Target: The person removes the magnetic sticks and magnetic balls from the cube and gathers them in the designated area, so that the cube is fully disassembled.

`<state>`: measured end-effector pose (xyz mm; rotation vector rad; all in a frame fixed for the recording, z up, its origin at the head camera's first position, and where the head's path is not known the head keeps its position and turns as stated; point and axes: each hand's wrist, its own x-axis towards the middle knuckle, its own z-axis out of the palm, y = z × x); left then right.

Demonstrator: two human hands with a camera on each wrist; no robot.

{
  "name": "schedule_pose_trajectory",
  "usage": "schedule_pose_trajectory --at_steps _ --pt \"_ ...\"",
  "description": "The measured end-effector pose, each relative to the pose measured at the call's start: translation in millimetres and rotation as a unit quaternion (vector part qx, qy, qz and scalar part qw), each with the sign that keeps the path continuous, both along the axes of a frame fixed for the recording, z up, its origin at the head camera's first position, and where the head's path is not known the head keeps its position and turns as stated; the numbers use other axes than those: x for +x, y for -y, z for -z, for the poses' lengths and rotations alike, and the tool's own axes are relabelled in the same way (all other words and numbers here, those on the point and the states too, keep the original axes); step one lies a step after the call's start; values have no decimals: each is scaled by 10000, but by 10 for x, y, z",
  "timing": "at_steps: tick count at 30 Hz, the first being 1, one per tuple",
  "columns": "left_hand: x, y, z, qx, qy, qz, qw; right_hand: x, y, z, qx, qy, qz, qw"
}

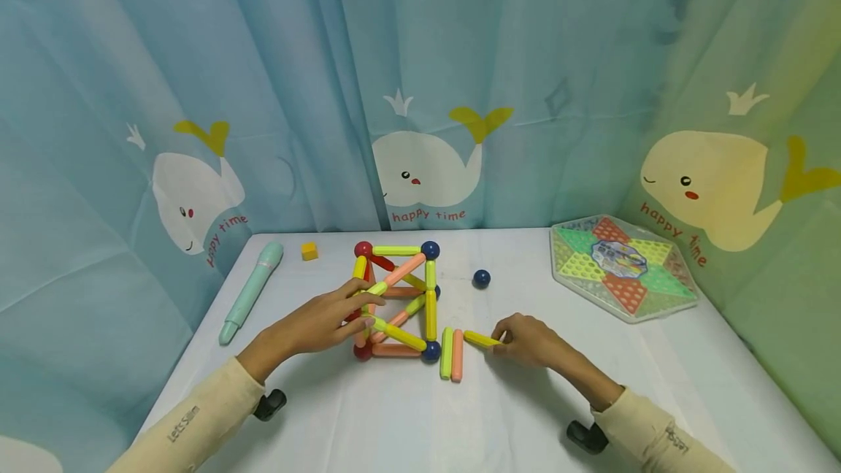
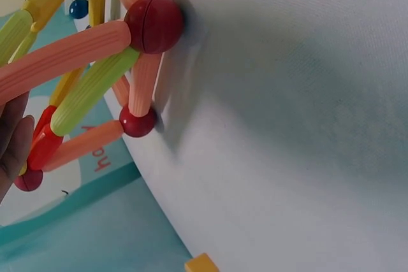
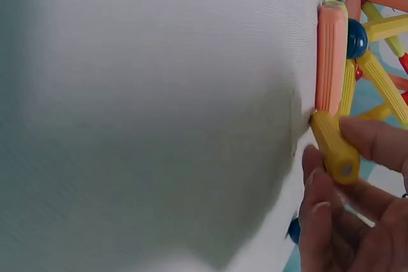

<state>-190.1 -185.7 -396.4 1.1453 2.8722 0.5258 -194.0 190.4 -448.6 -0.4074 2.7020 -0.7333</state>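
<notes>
A cube-like frame of magnetic rods and balls (image 1: pixel 430 316) stands left of centre, with red balls on its left and dark blue ones on its right. My left hand (image 1: pixel 338 316) rests at the frame's left side, fingers extended over the rods; in the left wrist view only some fingers (image 2: pixel 14 135) show beside a salmon rod (image 2: pixel 70 55). Between thumb and fingers my right hand (image 1: pixel 528 341) pinches a yellow magnetic rod (image 3: pixel 335 151), its far end by two rods lying side by side, one light green (image 1: pixel 447 353) and one salmon (image 1: pixel 457 356).
A loose dark blue ball (image 1: pixel 482 279) lies right of the frame. Farther right is a Chinese checkers board (image 1: pixel 620 267). On the left are a mint-green stick-shaped object (image 1: pixel 252 292) and a small yellow cube (image 1: pixel 309 251). A whale-print curtain (image 1: pixel 427 93) hangs behind the table.
</notes>
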Motion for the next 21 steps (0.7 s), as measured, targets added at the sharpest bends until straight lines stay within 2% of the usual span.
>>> schedule_pose_trajectory --at_steps 6,10,16,21 --pt "-8 6 9 10 -98 35 9999 -18 117 4 245 586 -271 9976" --pt "-13 7 15 20 -110 52 9999 -25 214 35 320 800 -365 9956" --pt "-3 2 3 -77 10 -51 10000 -21 308 76 194 943 -307 9949" --pt "-3 -1 4 -64 -30 -37 10000 -40 296 103 -44 1162 -474 9921"
